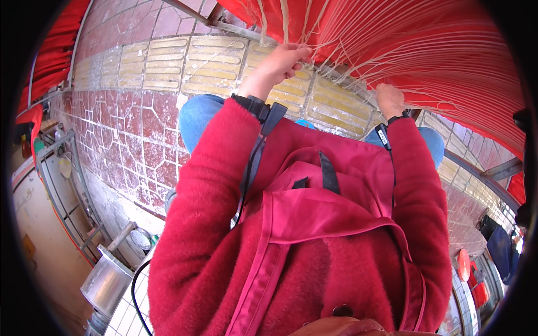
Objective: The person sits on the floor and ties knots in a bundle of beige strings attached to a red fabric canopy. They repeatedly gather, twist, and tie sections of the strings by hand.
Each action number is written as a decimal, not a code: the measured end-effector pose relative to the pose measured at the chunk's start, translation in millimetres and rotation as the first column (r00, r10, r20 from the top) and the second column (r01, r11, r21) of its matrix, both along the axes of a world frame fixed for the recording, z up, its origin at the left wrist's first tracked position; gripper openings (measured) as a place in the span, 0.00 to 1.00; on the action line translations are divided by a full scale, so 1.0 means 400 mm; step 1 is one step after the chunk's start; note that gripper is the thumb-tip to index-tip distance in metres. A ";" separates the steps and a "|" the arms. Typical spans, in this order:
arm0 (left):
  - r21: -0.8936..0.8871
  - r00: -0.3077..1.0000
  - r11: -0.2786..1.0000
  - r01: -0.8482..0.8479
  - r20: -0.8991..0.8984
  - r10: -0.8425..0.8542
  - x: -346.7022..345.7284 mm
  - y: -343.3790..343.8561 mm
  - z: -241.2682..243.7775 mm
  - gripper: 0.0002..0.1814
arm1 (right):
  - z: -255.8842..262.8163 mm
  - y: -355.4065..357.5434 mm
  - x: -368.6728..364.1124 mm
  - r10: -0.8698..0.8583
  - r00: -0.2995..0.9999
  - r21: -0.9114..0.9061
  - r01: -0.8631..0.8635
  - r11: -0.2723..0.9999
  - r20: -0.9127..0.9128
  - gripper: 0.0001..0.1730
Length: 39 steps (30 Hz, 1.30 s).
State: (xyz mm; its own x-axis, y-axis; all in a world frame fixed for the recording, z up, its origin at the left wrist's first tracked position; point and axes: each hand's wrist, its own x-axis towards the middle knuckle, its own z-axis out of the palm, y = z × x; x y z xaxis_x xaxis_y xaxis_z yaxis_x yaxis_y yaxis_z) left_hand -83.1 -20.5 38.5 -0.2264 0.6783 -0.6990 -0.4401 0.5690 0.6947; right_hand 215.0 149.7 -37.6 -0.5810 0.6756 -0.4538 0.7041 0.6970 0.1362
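Many thin pale strands (378,46), thread or noodle, I cannot tell which, fan out over a bright red cloth (475,54). Their near ends gather along a metal rail (336,74), where some look loose and tangled. My left hand (285,63) has thumb and fingers pinched together on a few strand ends by the rail. Further right, my right hand (389,98) is closed in a fist at the edge of the cloth, with strands running out beside it. Its fingertips are hidden, so whether it grips them is unclear. Black straps circle both wrists.
Metal frame bars (475,174) run low on the right. Below lies yellow ribbed paving (164,63), dusted white, and red tiling (126,138). A metal pot (107,279) and a metal rack (63,185) stand at left. A blue thing (305,124) shows between my knees.
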 end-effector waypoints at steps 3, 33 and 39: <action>-0.036 0.929 0.979 0.198 -0.312 -0.200 0.011 -0.010 -0.011 0.20 | -0.012 -0.019 -0.015 -0.025 1.000 -0.135 0.027 0.991 0.019 0.13; -0.150 0.720 0.908 0.392 -0.565 -0.404 0.013 -0.061 -0.068 0.14 | -0.279 -0.285 -0.324 -0.174 0.891 -0.544 -0.094 0.834 -0.420 0.19; -0.098 0.760 0.927 0.363 -0.544 -0.356 0.014 -0.061 -0.076 0.15 | -0.256 -0.330 -0.377 -0.225 0.913 -0.617 -0.037 0.786 -0.341 0.19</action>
